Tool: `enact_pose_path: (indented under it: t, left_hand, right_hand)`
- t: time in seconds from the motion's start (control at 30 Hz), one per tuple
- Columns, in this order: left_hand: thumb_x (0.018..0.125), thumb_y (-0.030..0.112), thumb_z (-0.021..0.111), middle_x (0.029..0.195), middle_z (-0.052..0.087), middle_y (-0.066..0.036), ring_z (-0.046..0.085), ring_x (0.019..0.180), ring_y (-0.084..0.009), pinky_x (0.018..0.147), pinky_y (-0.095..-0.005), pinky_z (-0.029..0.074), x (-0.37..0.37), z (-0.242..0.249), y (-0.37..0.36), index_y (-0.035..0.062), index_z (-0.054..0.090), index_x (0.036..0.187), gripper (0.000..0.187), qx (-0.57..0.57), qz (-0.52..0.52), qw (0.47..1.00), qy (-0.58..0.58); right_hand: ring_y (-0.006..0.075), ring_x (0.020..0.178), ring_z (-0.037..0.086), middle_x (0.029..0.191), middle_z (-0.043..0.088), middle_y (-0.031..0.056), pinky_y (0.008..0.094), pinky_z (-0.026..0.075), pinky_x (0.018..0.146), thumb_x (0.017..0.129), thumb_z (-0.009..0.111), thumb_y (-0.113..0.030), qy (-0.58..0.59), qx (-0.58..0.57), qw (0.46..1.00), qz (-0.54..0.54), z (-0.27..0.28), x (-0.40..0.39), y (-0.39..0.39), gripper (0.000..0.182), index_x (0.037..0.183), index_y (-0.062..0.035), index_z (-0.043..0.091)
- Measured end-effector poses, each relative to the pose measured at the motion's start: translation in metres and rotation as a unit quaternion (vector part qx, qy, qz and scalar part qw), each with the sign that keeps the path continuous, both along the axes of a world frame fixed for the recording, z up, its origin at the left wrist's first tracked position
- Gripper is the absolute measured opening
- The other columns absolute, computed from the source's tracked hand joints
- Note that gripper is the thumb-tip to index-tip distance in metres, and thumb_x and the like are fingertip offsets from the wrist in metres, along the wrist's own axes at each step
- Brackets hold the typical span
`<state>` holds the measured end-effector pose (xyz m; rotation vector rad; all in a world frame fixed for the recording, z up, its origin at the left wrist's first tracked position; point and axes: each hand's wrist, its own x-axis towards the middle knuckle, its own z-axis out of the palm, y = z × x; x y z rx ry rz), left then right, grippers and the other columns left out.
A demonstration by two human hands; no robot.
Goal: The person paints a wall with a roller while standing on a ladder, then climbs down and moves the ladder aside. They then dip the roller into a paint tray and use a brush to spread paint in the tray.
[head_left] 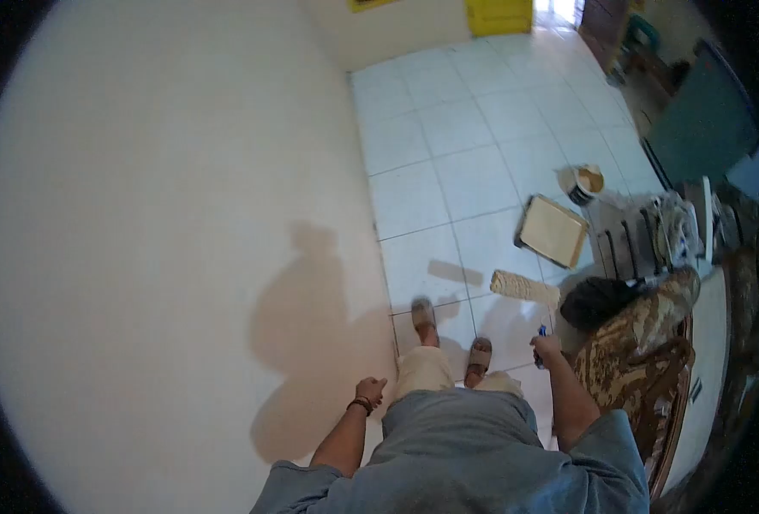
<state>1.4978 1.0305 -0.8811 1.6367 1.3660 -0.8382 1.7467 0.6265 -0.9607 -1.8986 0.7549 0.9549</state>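
Observation:
In the head view, my right hand is wrapped around the blue handle of a paint roller. The roller's fluffy, cream-coloured sleeve is held out in front, above the tiled floor, and casts a shadow on the tiles. My left hand, with dark bands at the wrist, hangs close to the pale wall. Its fingers are curled in, and nothing shows in them. Beyond the roller, a paint tray with cream paint lies on the floor. Behind it stands a paint bucket with tan paint inside.
A carved wooden sofa with patterned upholstery stands at the right, a black bag beside it. Plastic-wrapped items and a green panel are farther back. White tiles cover the floor; a yellow box is at the far end.

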Motion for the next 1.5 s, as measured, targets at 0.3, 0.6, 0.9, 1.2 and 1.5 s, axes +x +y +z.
enact_pose_path:
  t: [0.3,0.6,0.9,1.2,1.5]
  left_hand:
    - [0.084,0.031,0.056,0.067,0.060,-0.011,0.058,0.050,-0.0184,0.043,-0.0313,0.046,0.275,-0.020,0.145,-0.0010,0.055,0.095,0.034,-0.023,-0.169,0.984,-0.050]
    - [0.083,0.026,0.058,0.062,0.057,-0.008,0.055,0.047,-0.0150,0.041,-0.0269,0.044,0.530,-0.036,0.140,0.0011,0.056,0.089,0.026,-0.027,-0.253,0.960,-0.117]
    - [0.084,0.030,0.056,0.065,0.058,-0.007,0.057,0.050,-0.0154,0.043,-0.0288,0.045,0.716,-0.020,0.086,0.0007,0.057,0.092,0.030,-0.048,-0.452,0.889,-0.061]
    - [0.081,0.030,0.059,0.059,0.060,-0.011,0.058,0.052,-0.0182,0.053,-0.0344,0.047,0.965,-0.083,-0.017,-0.0008,0.060,0.071,0.033,-0.030,-0.797,0.602,-0.032]
    - [0.088,0.053,0.037,0.096,0.060,-0.018,0.058,0.091,-0.0332,0.080,-0.0418,0.043,0.973,-0.076,-0.152,0.0022,0.056,0.095,0.055,-0.162,-0.952,0.245,0.081]
  right_hand:
    - [0.0182,0.045,0.051,0.057,0.052,0.0075,0.0334,0.040,0.040,0.070,0.062,-0.013,-0.001,-0.026,0.973,-0.228,0.055,0.056,0.067,0.017,0.077,0.0007,0.054]
    - [0.0190,0.041,0.049,0.056,0.052,0.0102,0.0351,0.040,0.037,0.072,0.061,-0.011,0.097,-0.019,0.895,-0.434,-0.003,0.100,0.081,0.016,0.075,0.0029,0.054]
    - [0.0209,0.040,0.049,0.054,0.052,0.0128,0.0372,0.038,0.037,0.073,0.060,-0.010,0.194,-0.058,0.790,-0.579,-0.019,0.158,0.083,0.015,0.067,0.0022,0.055]
    - [0.0158,0.041,0.046,0.052,0.048,0.0066,0.0323,0.036,0.035,0.072,0.062,-0.017,0.061,-0.063,0.651,-0.754,0.026,0.260,0.154,0.019,0.074,-0.0013,0.052]
    - [0.0163,0.040,0.045,0.055,0.049,0.0067,0.0319,0.038,0.035,0.077,0.059,-0.016,0.059,0.112,0.406,-0.905,0.026,0.388,0.277,0.017,0.078,-0.0011,0.050]
